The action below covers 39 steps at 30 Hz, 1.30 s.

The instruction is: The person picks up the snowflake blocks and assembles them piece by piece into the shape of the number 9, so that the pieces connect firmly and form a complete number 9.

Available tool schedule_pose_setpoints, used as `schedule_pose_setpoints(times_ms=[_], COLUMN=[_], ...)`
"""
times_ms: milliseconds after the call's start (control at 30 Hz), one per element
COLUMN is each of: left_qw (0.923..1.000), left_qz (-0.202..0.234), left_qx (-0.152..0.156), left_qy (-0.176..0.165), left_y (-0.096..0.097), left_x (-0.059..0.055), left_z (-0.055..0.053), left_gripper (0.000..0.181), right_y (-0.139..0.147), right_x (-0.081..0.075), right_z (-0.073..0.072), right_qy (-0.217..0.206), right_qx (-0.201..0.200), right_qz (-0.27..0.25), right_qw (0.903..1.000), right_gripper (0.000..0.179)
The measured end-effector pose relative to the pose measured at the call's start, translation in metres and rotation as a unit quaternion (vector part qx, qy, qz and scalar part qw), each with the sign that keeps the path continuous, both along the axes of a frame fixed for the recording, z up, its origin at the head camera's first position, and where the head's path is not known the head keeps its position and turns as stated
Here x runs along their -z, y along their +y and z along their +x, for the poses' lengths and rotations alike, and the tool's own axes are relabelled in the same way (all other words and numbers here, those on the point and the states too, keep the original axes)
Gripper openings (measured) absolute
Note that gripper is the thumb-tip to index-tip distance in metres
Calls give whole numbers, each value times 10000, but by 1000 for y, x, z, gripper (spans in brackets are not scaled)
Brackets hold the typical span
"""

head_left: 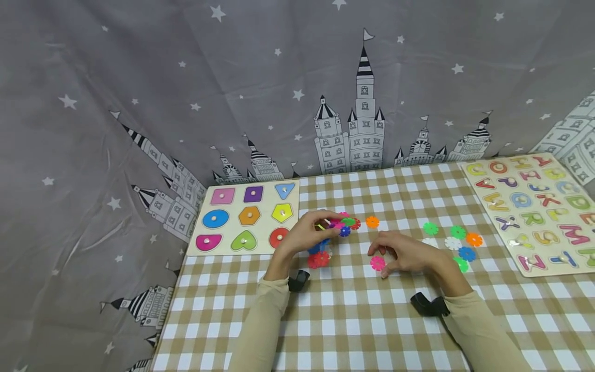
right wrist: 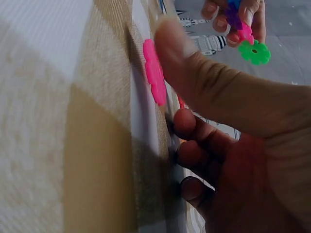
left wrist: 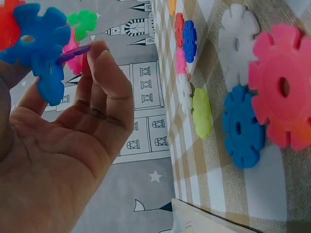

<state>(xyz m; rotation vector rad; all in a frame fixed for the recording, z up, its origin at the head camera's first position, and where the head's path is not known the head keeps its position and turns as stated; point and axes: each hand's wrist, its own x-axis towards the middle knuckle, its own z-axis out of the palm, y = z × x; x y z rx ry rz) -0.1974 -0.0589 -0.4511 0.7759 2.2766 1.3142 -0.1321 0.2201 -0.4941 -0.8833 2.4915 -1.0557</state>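
Observation:
My left hand [head_left: 302, 235] grips a cluster of joined notched plastic discs above the table, pinching a purple disc [left wrist: 75, 54]. Blue [left wrist: 41, 29], pink and green [right wrist: 254, 52] discs belong to the cluster, with red at the edge of the left wrist view. To the right, my right hand [head_left: 409, 252] is low over the cloth, thumb and fingers apart around a loose pink disc [head_left: 378, 263]. In the right wrist view, the thumb is right beside that pink disc [right wrist: 154, 73], and the fingers bend loosely with nothing between them.
Loose discs lie under and beyond the left hand, including an orange disc [head_left: 372, 222] and a red disc [head_left: 321, 259]. Several more, like a white disc [head_left: 453, 243], lie right of the right hand. A shape puzzle board [head_left: 237, 250] stands left, a letter board [head_left: 504, 235] right.

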Motion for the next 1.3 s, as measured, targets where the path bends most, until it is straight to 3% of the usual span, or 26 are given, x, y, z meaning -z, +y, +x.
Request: schedule_pose_setpoints(times_ms=[233, 500, 633, 767, 900, 1067, 1167, 1300], left_qw=[10000, 9994, 9990, 9988, 9989, 9988, 9984, 9981], left_qz=[64, 271, 287, 287, 263, 248, 289, 252], left_qx=[-3, 224, 335, 375, 376, 423, 486, 546], left_qy=[-55, -56, -87, -138, -119, -22, 58, 135], left_y=[-3, -5, -5, -4, -2, 1, 1, 2], left_x=[2, 4, 3, 2, 0, 0, -1, 0], left_z=[-1, -3, -3, -2, -1, 0, 1, 2], left_gripper=[32, 30, 31, 32, 32, 32, 32, 32], right_y=[1, -2, -5, -8, -10, -15, -18, -22], right_x=[0, 0, -3, -4, -6, -10, -12, -13], right_z=[0, 0, 0, -1, -1, -1, -1, -1], right_qy=[-238, 67, -63, -337, -729, -1069, -1280, -1482], right_qx=[66, 0, 265, 843, 1405, 1850, 1990, 2137], right_qz=[193, 358, 310, -104, -1228, -2614, -2960, -3020], right_qw=[9995, 9993, 9991, 9958, 9797, 9413, 9254, 9171], right_gripper=[35, 26, 25, 27, 32, 38, 40, 42])
